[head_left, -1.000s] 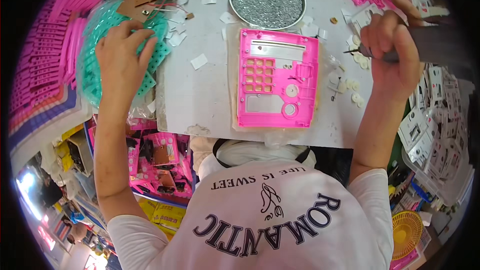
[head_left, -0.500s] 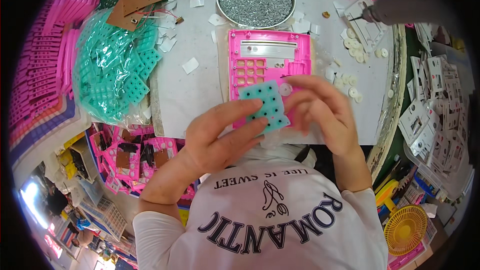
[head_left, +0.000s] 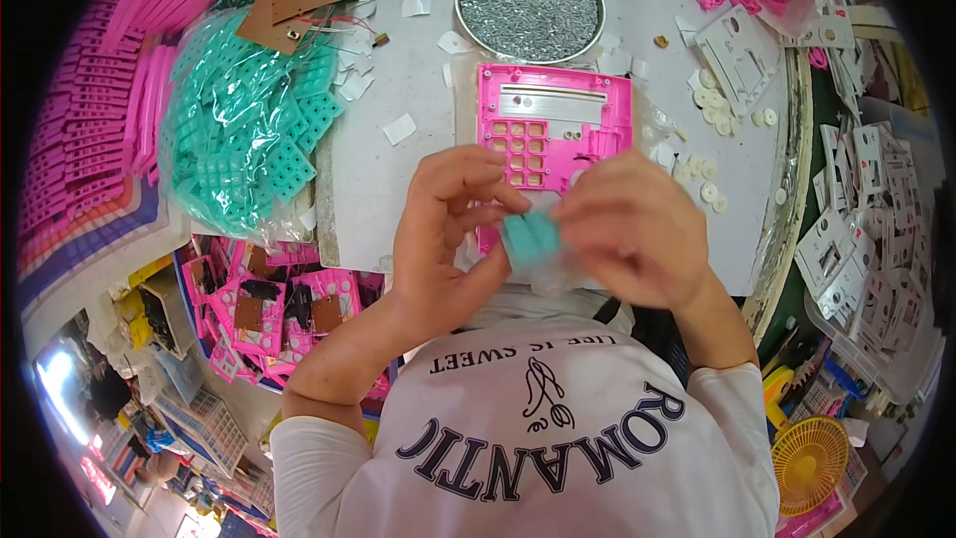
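A teal rubber keypad (head_left: 532, 242) is pinched between my hands just in front of my chest. It looks bent or tilted, and its lower part is blurred. My left hand (head_left: 443, 239) is closed on its left edge with the thumb and curled fingers. On the other side my right hand (head_left: 642, 229), smeared by motion, grips the right edge. Beneath and beyond the hands lies a pink calculator-like plastic housing (head_left: 558, 151) with a grid of square key openings and a silver strip. Its near right part is hidden by my right hand.
A round tin of small metal screws (head_left: 533, 2) stands beyond the housing. A clear bag of teal keypads (head_left: 249, 139) sits to the left, near stacked pink panels (head_left: 100, 90). White round discs (head_left: 715, 105) lie at right; white plates (head_left: 846, 249) fill a bin beyond the table edge.
The keypad was nearly flat with its dotted side showing; now it is turned and bent. My left hand has turned, its fingers moving off the keypad's face. My right hand has closed on it.
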{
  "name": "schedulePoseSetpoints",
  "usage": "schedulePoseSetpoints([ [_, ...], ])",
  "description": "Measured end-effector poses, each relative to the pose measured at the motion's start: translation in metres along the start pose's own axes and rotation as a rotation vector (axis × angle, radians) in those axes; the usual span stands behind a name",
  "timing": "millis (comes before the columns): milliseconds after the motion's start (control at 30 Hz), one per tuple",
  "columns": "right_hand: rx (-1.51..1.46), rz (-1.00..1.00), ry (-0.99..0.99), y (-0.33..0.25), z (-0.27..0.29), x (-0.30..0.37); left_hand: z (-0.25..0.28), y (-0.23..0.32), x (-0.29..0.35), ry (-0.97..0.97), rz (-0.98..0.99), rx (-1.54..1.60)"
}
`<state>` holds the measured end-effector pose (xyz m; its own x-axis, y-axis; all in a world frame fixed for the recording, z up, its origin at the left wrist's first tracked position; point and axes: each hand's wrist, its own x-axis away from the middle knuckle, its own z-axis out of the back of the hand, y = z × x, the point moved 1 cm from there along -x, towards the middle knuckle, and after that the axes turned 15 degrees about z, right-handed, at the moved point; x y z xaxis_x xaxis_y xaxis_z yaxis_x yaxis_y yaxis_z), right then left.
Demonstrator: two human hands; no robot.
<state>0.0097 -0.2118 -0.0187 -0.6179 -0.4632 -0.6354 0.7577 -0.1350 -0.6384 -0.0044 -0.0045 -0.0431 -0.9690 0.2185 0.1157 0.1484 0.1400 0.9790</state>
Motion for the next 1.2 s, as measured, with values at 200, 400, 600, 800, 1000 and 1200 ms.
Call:
schedulePoseSetpoints([
  [200,0.149,0.184,0.034,-0.003,-0.011,0.01,0.017,-0.005,-0.014,-0.078,-0.397,-0.386],
  [400,0.199,0.132,0.016,-0.012,-0.013,0.006,0.016,-0.006,-0.01,-0.071,-0.425,-0.442],
  [600,0.221,-0.026,-0.205,-0.022,-0.01,-0.006,0.016,0.014,0.002,-0.126,-0.386,-0.555],
  [800,-0.004,-0.175,-0.348,-0.024,-0.012,-0.013,0.018,0.022,0.02,-0.218,-0.395,-0.588],
  [1000,-0.135,-0.621,-0.177,0.006,-0.008,-0.027,0.054,0.027,0.0,0.116,-0.318,-0.503],
  [1200,0.169,-0.455,-0.22,0.034,-0.025,-0.025,0.066,0.011,0.0,0.045,-0.183,-0.505],
])
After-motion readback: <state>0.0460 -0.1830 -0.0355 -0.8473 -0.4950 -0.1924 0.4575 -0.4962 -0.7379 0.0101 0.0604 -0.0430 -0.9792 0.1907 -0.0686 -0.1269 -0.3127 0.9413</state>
